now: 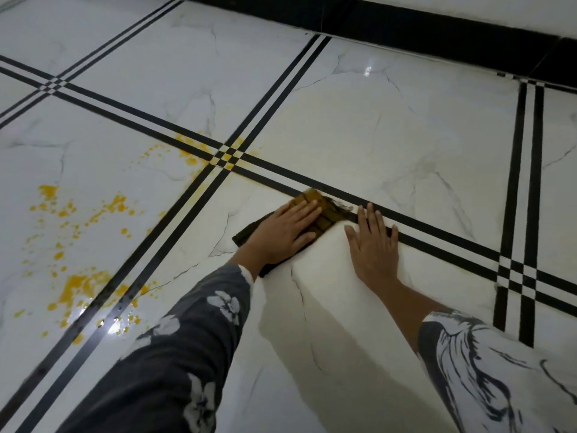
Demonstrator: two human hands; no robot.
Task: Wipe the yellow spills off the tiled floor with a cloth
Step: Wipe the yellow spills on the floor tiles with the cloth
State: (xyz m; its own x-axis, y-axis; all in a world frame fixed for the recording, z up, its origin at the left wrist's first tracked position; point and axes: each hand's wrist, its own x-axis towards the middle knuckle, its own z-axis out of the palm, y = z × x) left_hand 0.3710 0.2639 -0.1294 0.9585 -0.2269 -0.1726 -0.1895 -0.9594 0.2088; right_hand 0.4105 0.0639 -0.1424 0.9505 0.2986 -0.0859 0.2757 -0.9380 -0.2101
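L hand [287,232] lies flat, palm down on the cloth [326,212], fingers straight and close together, pressing it to the tiled floor [406,135]; nothing is pinched or curled round. The cloth is dark, with a yellow-brown stained end poking out past the L fingertips, and its far edge meets the black stripe pair [443,242] running across in front of both hands. R hand [374,245] is also flat on bare tile just R of the cloth, fingers spread a bit, tips reaching onto the stripe, holding nothing. Can't tell if the R thumb touches the cloth edge. Yellow spills [78,285] sit well L of the L hand, on the next tile over, past a second stripe pair. More splatter [187,151] lies ahead-L of the L hand, round the stripe crossing [228,156]. L forearm is in a dark floral sleeve [187,339], R arm in a white/black print sleeve [468,354]. A black skirting [406,29] runs far ahead of both hands.
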